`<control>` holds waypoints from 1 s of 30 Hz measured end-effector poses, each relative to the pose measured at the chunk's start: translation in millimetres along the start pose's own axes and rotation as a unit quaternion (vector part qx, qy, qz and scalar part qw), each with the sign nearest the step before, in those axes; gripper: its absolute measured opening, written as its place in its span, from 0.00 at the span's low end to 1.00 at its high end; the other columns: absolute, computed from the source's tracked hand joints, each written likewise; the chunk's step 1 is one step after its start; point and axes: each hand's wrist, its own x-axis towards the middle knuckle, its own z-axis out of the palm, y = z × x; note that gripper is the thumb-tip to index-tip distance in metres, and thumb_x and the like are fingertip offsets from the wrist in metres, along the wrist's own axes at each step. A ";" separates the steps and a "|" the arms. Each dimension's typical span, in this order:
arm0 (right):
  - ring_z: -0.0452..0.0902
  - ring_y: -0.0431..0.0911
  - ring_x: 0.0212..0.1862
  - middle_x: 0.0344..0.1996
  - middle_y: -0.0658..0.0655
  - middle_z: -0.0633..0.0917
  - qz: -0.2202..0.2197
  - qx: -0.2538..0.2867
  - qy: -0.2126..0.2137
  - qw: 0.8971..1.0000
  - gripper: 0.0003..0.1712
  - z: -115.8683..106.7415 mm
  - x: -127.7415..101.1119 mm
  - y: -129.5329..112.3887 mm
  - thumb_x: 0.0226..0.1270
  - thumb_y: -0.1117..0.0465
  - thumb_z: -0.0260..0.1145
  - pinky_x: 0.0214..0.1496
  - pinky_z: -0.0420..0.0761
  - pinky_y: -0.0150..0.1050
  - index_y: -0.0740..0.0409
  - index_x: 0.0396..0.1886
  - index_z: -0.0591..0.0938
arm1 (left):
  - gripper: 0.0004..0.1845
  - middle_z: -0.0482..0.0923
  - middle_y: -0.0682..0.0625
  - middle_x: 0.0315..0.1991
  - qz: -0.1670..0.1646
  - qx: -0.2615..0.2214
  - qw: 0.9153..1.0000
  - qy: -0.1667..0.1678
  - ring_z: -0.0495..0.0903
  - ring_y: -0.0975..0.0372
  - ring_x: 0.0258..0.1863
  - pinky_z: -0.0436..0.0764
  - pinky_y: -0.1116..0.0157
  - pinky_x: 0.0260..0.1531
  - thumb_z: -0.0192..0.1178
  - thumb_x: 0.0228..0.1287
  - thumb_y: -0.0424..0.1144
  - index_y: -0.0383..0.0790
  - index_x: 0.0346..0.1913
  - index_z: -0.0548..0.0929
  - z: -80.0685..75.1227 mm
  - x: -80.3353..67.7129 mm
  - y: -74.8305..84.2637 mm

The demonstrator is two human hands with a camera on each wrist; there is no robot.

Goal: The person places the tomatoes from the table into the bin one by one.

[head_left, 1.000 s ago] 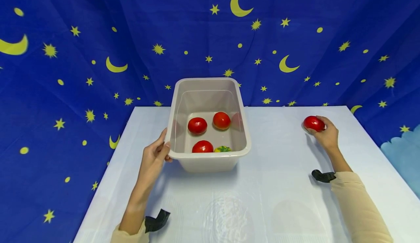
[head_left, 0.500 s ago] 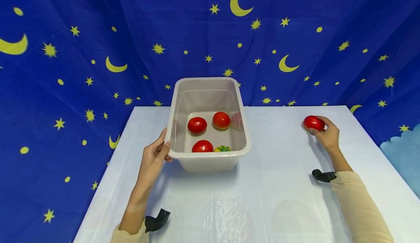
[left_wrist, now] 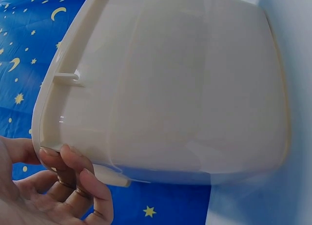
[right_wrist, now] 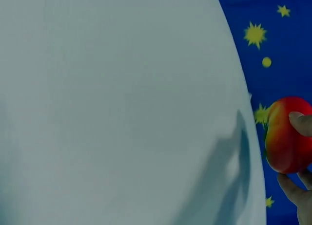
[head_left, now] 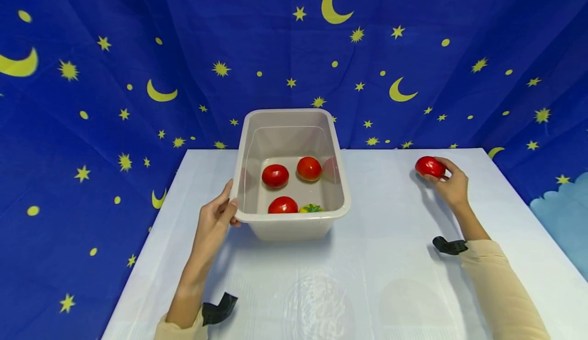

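A grey plastic bin (head_left: 294, 230) stands on the white table, and my left hand (head_left: 216, 217) grips its near left rim corner. In the left wrist view, the thumb and curled fingers (left_wrist: 73, 159) pinch that rim from the side. Inside the bin lie several fruits, among them a red one (head_left: 275, 176), an orange-red one (head_left: 309, 169) and another red one (head_left: 283, 205). At the table's far right, my right hand (head_left: 452, 184) holds a smooth red fruit (head_left: 429, 167) between thumb and fingers. The right wrist view shows this red fruit's yellow-green side; it appears raised off the table.
Blue cloth (head_left: 294, 49) with yellow moons and stars hangs behind and beside the white table (head_left: 376, 278). A yellow thing with green leaves (head_left: 311, 208) shows partly behind the bin's near rim. A black wrist mount (head_left: 449, 246) sits at the right sleeve.
My right hand has moved slightly left and farther back with the red fruit, which appears to have come up off the table. The left hand and the bin have stayed put.
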 end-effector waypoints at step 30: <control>0.72 0.45 0.62 0.63 0.69 0.74 -0.128 0.165 -0.068 0.976 0.36 17.1 -17.3 -95.1 0.57 0.74 0.71 0.53 0.75 0.21 0.65 0.67 0.72 | 0.27 0.78 0.30 0.52 0.002 0.007 1.000 0.002 0.74 0.68 0.25 0.79 0.73 0.30 0.48 0.74 0.31 0.35 0.74 0.60 0.3 -0.3 0.3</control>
